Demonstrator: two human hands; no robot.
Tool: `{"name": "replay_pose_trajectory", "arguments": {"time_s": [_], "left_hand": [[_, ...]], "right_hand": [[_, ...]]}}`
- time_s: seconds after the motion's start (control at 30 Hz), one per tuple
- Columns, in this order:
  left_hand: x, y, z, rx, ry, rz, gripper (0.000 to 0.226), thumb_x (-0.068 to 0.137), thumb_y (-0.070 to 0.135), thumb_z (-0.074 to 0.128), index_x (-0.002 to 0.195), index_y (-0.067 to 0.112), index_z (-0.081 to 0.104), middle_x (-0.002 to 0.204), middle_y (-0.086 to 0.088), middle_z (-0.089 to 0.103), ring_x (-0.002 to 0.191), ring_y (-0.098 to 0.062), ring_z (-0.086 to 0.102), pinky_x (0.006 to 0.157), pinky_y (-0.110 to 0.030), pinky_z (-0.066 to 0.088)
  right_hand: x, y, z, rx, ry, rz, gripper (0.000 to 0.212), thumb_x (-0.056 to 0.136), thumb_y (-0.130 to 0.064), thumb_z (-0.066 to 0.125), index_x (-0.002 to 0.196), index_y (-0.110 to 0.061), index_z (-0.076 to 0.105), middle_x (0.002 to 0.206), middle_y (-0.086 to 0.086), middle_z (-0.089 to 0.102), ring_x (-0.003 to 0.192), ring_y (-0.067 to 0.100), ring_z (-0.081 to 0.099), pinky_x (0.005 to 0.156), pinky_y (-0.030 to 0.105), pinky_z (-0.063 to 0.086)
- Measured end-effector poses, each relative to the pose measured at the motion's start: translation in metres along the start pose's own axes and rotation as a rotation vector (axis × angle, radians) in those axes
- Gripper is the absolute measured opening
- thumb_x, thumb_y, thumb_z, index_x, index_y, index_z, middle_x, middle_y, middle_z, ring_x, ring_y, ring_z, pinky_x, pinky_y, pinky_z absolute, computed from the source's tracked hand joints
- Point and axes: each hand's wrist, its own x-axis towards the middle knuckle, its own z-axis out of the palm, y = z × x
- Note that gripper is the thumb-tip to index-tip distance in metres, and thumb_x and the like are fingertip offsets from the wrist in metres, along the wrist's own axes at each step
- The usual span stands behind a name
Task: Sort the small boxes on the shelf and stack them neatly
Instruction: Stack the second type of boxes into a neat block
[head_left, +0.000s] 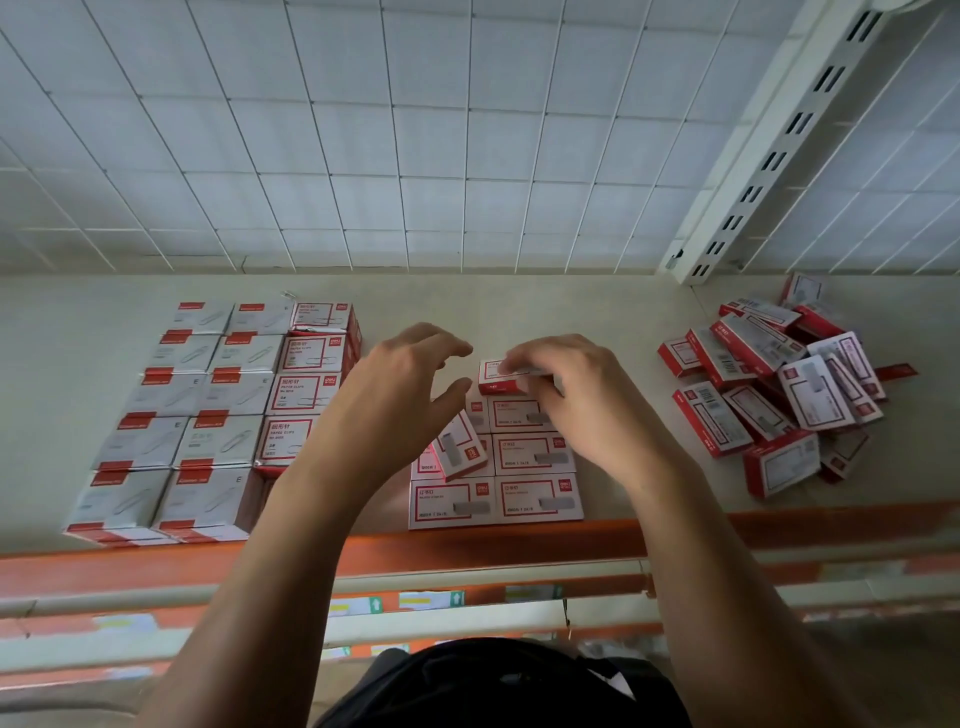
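On the shelf (519, 306), my right hand (571, 395) pinches a small red-and-white staple box (493, 376) at the far end of a neat block of staple boxes (535, 478). My left hand (400, 395) hovers just left of it, fingers curved and holding nothing. One staple box (460, 447) lies askew on top of the block, below my left hand. At the left stand tidy stacks of paper-clip boxes (202, 415), partly hidden by my left arm. A loose pile of staple boxes (779, 389) lies at the right.
A white wire grid (363, 156) backs the shelf, with a slotted upright post (769, 171) at the right. An orange front rail (467, 551) edges the shelf. Bare shelf surface lies between the block and the loose pile.
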Motion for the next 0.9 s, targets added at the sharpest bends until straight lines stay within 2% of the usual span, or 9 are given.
{"name": "replay_pose_trajectory", "arguments": {"time_s": [0.07, 0.17, 0.27, 0.33, 0.47, 0.53, 0.63, 0.73, 0.9], "left_hand": [[-0.002, -0.001, 0.0, 0.002, -0.014, -0.005, 0.034, 0.092, 0.026, 0.062, 0.124, 0.016, 0.063, 0.122, 0.001, 0.062, 0.089, -0.004, 0.05, 0.077, -0.019, 0.045], [-0.005, -0.001, -0.001, -0.01, -0.026, -0.004, 0.03, 0.092, 0.023, 0.061, 0.121, 0.016, 0.064, 0.118, 0.002, 0.063, 0.085, -0.005, 0.05, 0.075, -0.021, 0.046], [-0.009, -0.001, -0.002, -0.006, -0.049, 0.0, 0.029, 0.093, 0.02, 0.059, 0.121, 0.016, 0.064, 0.118, 0.002, 0.063, 0.084, -0.006, 0.052, 0.072, -0.013, 0.041], [-0.012, -0.001, -0.003, -0.007, -0.078, 0.003, 0.028, 0.094, 0.017, 0.058, 0.121, 0.017, 0.064, 0.119, 0.003, 0.062, 0.085, -0.007, 0.054, 0.074, -0.015, 0.045], [-0.017, -0.005, -0.005, -0.013, -0.153, 0.013, 0.031, 0.093, 0.011, 0.057, 0.122, 0.018, 0.064, 0.126, 0.006, 0.059, 0.106, -0.013, 0.059, 0.081, -0.022, 0.053], [-0.02, -0.006, -0.006, -0.007, -0.228, 0.028, 0.038, 0.092, 0.006, 0.055, 0.126, 0.021, 0.062, 0.133, 0.008, 0.055, 0.121, -0.015, 0.053, 0.087, -0.024, 0.053], [-0.024, -0.004, -0.008, 0.023, -0.308, 0.039, 0.049, 0.091, 0.002, 0.053, 0.133, 0.027, 0.056, 0.141, 0.012, 0.048, 0.13, -0.012, 0.043, 0.099, -0.028, 0.047], [-0.027, -0.004, -0.009, 0.04, -0.328, 0.046, 0.055, 0.086, 0.002, 0.056, 0.135, 0.028, 0.054, 0.141, 0.014, 0.048, 0.129, -0.01, 0.044, 0.104, -0.033, 0.044], [-0.031, -0.006, -0.007, 0.036, -0.245, 0.021, 0.048, 0.085, 0.016, 0.069, 0.131, 0.023, 0.058, 0.133, 0.007, 0.053, 0.119, -0.014, 0.052, 0.095, -0.033, 0.051]], "right_hand": [[-0.001, 0.001, 0.003, 0.039, -0.009, 0.022, 0.016, 0.092, -0.006, 0.064, 0.102, -0.015, 0.072, 0.116, -0.001, 0.068, 0.106, 0.01, 0.058, 0.089, 0.022, 0.052], [-0.002, 0.003, 0.002, 0.095, -0.033, 0.033, 0.015, 0.09, -0.003, 0.065, 0.094, -0.016, 0.072, 0.117, -0.006, 0.065, 0.106, 0.001, 0.053, 0.091, 0.018, 0.051], [-0.003, 0.004, 0.0, 0.095, -0.048, 0.034, 0.015, 0.091, -0.004, 0.063, 0.097, -0.014, 0.073, 0.119, -0.005, 0.065, 0.109, 0.005, 0.057, 0.091, 0.015, 0.051], [-0.005, 0.007, 0.001, 0.113, -0.063, 0.039, 0.016, 0.093, -0.004, 0.061, 0.099, -0.013, 0.072, 0.12, -0.004, 0.064, 0.112, 0.01, 0.059, 0.09, 0.021, 0.054], [-0.01, 0.01, 0.002, 0.146, -0.074, 0.051, 0.021, 0.094, 0.0, 0.056, 0.102, -0.012, 0.072, 0.124, -0.002, 0.064, 0.117, 0.014, 0.06, 0.092, 0.027, 0.056], [-0.011, 0.008, 0.002, 0.123, -0.076, 0.07, 0.026, 0.093, 0.003, 0.054, 0.101, -0.014, 0.072, 0.125, -0.003, 0.065, 0.124, 0.015, 0.056, 0.1, 0.026, 0.05], [-0.013, 0.001, 0.004, 0.058, -0.049, 0.022, 0.026, 0.093, 0.001, 0.056, 0.102, -0.016, 0.072, 0.124, -0.003, 0.066, 0.132, 0.015, 0.049, 0.11, 0.03, 0.042], [-0.018, -0.009, 0.003, 0.063, -0.012, -0.014, 0.022, 0.094, -0.003, 0.058, 0.107, -0.014, 0.072, 0.121, -0.002, 0.066, 0.123, 0.014, 0.055, 0.105, 0.024, 0.043], [-0.025, -0.019, 0.003, 0.139, -0.029, -0.028, 0.019, 0.092, -0.014, 0.064, 0.11, -0.014, 0.069, 0.114, -0.002, 0.068, 0.108, 0.01, 0.061, 0.094, 0.029, 0.053]]}}
